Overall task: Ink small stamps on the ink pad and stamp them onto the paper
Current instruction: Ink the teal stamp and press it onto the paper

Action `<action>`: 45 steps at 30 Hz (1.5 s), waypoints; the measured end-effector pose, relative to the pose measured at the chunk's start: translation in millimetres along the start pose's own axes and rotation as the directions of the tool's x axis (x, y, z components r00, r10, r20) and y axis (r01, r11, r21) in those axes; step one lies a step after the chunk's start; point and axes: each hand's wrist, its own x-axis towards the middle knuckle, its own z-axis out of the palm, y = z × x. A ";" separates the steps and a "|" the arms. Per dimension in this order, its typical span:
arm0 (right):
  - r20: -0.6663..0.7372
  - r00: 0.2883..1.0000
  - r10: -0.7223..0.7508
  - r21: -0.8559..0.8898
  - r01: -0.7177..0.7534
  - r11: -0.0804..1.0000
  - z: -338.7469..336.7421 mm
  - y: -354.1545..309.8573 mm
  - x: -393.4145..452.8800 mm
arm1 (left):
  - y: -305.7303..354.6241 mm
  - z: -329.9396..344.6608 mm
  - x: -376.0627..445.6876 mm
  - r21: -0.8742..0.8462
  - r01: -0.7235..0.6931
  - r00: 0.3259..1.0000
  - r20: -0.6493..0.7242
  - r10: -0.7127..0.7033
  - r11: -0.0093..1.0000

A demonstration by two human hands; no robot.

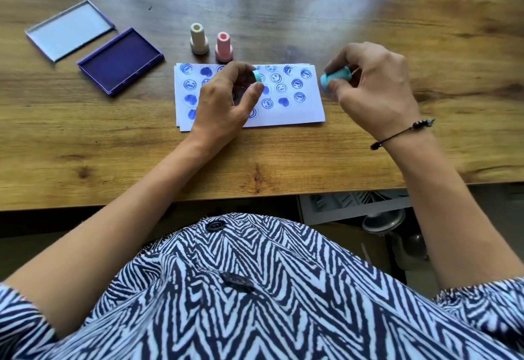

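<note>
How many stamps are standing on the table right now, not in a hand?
2. A cream stamp and a pink stamp stand upright side by side just beyond the paper. The right hand holds a blue stamp; the left hand pinches a small blue piece.

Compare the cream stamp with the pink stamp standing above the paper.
The cream stamp is off-white; the pink stamp is salmon pink. The cream stamp stands further left and further from the paper; the pink stamp stands right at the paper's top edge. Both stand upright, apart from each other, untouched by either hand, and have the same flared-base shape.
</note>
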 end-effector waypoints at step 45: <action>0.083 0.953 -0.292 0.394 0.238 0.888 39.1 -79.0 28.2 | 20.3 -59.3 7.7 -0.520 0.320 0.947 0.179 -0.266 0.792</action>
